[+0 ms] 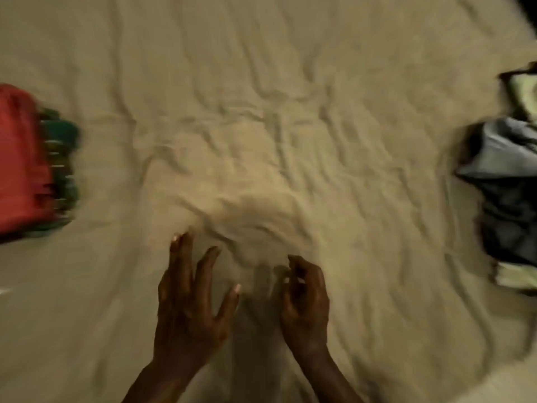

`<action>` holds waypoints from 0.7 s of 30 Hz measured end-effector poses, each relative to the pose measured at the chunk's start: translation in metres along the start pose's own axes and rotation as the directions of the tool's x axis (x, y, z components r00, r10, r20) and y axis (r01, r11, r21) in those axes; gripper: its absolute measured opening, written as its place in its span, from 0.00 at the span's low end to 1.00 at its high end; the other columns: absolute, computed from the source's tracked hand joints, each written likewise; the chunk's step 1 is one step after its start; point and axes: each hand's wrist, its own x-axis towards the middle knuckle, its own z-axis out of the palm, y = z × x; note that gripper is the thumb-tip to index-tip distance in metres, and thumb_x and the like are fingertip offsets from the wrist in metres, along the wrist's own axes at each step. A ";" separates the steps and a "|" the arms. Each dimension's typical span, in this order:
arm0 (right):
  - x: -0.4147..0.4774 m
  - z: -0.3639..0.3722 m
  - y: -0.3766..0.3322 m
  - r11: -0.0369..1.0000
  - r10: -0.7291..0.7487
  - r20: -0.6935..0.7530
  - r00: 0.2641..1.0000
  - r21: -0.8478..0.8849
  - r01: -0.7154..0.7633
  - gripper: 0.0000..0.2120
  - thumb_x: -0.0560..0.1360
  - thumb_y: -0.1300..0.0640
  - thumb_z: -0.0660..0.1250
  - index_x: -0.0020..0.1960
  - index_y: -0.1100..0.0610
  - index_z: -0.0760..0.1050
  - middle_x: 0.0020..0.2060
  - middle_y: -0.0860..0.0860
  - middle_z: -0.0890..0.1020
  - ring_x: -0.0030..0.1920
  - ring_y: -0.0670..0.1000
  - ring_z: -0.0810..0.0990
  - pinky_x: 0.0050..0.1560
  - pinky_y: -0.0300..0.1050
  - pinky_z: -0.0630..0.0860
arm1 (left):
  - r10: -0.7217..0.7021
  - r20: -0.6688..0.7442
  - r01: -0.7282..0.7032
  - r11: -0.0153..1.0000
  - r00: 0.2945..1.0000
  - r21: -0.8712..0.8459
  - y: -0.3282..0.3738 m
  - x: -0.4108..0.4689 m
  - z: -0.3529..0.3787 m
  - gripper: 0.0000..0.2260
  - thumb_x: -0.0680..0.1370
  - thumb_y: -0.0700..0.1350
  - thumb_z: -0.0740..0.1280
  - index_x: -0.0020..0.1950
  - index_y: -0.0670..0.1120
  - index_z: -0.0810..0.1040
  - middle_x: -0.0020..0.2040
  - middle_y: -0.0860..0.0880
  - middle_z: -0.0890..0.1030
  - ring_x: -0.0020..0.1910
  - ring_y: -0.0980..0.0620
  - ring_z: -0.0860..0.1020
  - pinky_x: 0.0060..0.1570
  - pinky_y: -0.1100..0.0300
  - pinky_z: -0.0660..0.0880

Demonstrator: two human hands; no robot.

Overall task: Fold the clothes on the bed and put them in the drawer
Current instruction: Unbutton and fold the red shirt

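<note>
The person appears to be between garments: neither hand holds any clothing, and both hover low over the bed (pixel 261 112), whose pale beige sheet is soft and heavily creased, with a bunched ridge just ahead of the fingertips. The left hand (pixel 189 309) has an open grip, its fingers straight and spread, the tips at or just above the sheet. The right hand (pixel 305 303) has its fingers loosely curled; its grip seems to enclose nothing, though blur makes it hard to rule out a pinch of sheet. The clothes lie well apart at either edge. On the left sits a red pile (pixel 20 158), flat-topped and squared, so probably already folded, with green fabric (pixel 62 158) showing along its side. On the right is a grey heap (pixel 505 181), limp and crumpled with dark folds, beside something pale (pixel 523 91). The next move likely calls for a reach to the right to draw one loose piece into the middle and spread it flat. No drawer is in view.
</note>
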 end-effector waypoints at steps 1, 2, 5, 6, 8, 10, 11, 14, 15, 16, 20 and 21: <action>0.007 -0.036 0.022 0.999 0.033 -0.048 0.998 -0.028 -0.034 0.22 0.76 0.69 0.67 0.65 0.49 0.76 0.56 0.42 0.78 0.58 0.44 0.79 0.56 0.44 0.79 | 0.084 0.054 -0.084 0.996 0.995 -0.002 0.032 0.011 0.028 0.30 0.77 0.59 0.65 0.75 0.44 0.73 0.84 0.42 0.55 0.83 0.41 0.53 0.72 0.38 0.67; 0.013 -0.063 0.039 0.997 0.067 -0.094 0.993 -0.040 -0.071 0.21 0.77 0.68 0.67 0.65 0.49 0.76 0.57 0.43 0.77 0.59 0.44 0.79 0.56 0.44 0.78 | 0.160 0.109 -0.163 0.987 0.981 0.014 0.058 0.022 0.049 0.30 0.77 0.59 0.64 0.75 0.44 0.73 0.84 0.42 0.55 0.83 0.41 0.53 0.71 0.38 0.67; 0.041 -0.158 0.099 0.986 0.125 -0.249 0.960 -0.075 -0.148 0.20 0.78 0.64 0.66 0.67 0.49 0.75 0.58 0.43 0.75 0.60 0.47 0.78 0.58 0.50 0.78 | 0.320 0.212 -0.331 0.944 0.923 0.016 0.144 0.058 0.123 0.31 0.76 0.61 0.65 0.76 0.46 0.72 0.84 0.43 0.54 0.83 0.42 0.52 0.71 0.37 0.68; 0.053 -0.196 0.123 0.983 0.118 -0.296 0.948 -0.103 -0.154 0.20 0.78 0.64 0.66 0.67 0.49 0.74 0.59 0.44 0.75 0.61 0.48 0.77 0.59 0.53 0.78 | 0.347 0.229 -0.356 0.934 0.909 -0.001 0.180 0.071 0.154 0.32 0.76 0.61 0.65 0.76 0.47 0.71 0.84 0.44 0.53 0.83 0.42 0.51 0.71 0.37 0.66; 0.077 -0.252 0.155 0.969 0.050 -0.367 0.929 -0.209 -0.135 0.20 0.77 0.64 0.66 0.68 0.54 0.74 0.60 0.49 0.74 0.64 0.52 0.75 0.61 0.59 0.76 | 0.378 0.231 -0.390 0.921 0.897 0.007 0.228 0.096 0.202 0.33 0.76 0.62 0.64 0.77 0.48 0.69 0.84 0.44 0.53 0.84 0.43 0.50 0.74 0.38 0.62; 0.106 -0.299 0.171 0.929 -0.102 -0.442 0.891 -0.363 -0.074 0.21 0.75 0.63 0.67 0.68 0.59 0.75 0.62 0.56 0.76 0.65 0.58 0.75 0.68 0.57 0.72 | 0.390 0.221 -0.409 0.912 0.894 0.044 0.263 0.121 0.241 0.34 0.76 0.62 0.64 0.78 0.47 0.68 0.84 0.43 0.54 0.83 0.43 0.50 0.75 0.40 0.59; 0.124 -0.327 0.181 0.892 -0.189 -0.468 0.863 -0.449 -0.048 0.21 0.75 0.62 0.68 0.68 0.60 0.76 0.63 0.59 0.76 0.65 0.61 0.75 0.70 0.55 0.70 | 0.387 0.226 -0.410 0.910 0.894 0.061 0.284 0.131 0.263 0.34 0.77 0.62 0.63 0.78 0.46 0.68 0.84 0.43 0.55 0.83 0.43 0.51 0.76 0.41 0.57; 0.174 -0.393 0.188 0.785 -0.390 -0.492 0.778 -0.620 0.001 0.23 0.76 0.59 0.71 0.70 0.60 0.75 0.66 0.61 0.75 0.69 0.63 0.73 0.71 0.57 0.66 | 0.291 0.267 -0.349 0.915 0.919 0.201 0.309 0.147 0.304 0.35 0.78 0.65 0.56 0.80 0.47 0.65 0.84 0.43 0.56 0.83 0.42 0.52 0.78 0.40 0.50; 0.188 -0.411 0.185 0.777 -0.418 -0.509 0.752 -0.629 0.006 0.23 0.76 0.57 0.71 0.70 0.59 0.74 0.68 0.60 0.75 0.71 0.61 0.71 0.72 0.55 0.64 | 0.263 0.272 -0.330 0.913 0.926 0.240 0.309 0.145 0.307 0.35 0.78 0.66 0.55 0.81 0.48 0.64 0.84 0.44 0.56 0.83 0.42 0.53 0.78 0.40 0.48; 0.205 -0.430 0.184 0.798 -0.402 -0.549 0.733 -0.602 -0.013 0.24 0.77 0.55 0.70 0.71 0.57 0.72 0.69 0.59 0.74 0.72 0.59 0.70 0.73 0.53 0.62 | 0.250 0.264 -0.321 0.907 0.932 0.272 0.311 0.144 0.312 0.35 0.79 0.66 0.54 0.81 0.48 0.63 0.84 0.44 0.55 0.83 0.42 0.53 0.79 0.41 0.47; 0.295 -0.494 0.198 0.847 -0.051 -0.809 0.585 -0.345 -0.404 0.29 0.78 0.41 0.62 0.76 0.51 0.64 0.74 0.53 0.67 0.76 0.54 0.63 0.75 0.56 0.58 | 0.263 0.287 -0.351 0.880 0.921 0.319 0.306 0.144 0.304 0.36 0.79 0.67 0.52 0.83 0.50 0.59 0.84 0.46 0.53 0.83 0.43 0.53 0.78 0.41 0.49; 0.317 -0.514 0.207 0.811 0.115 -0.845 0.521 -0.223 -0.541 0.33 0.78 0.38 0.62 0.78 0.50 0.61 0.76 0.53 0.64 0.77 0.55 0.60 0.75 0.59 0.58 | 0.258 0.313 -0.360 0.873 0.914 0.329 0.307 0.148 0.303 0.36 0.79 0.68 0.51 0.83 0.50 0.58 0.85 0.46 0.53 0.83 0.43 0.52 0.78 0.41 0.49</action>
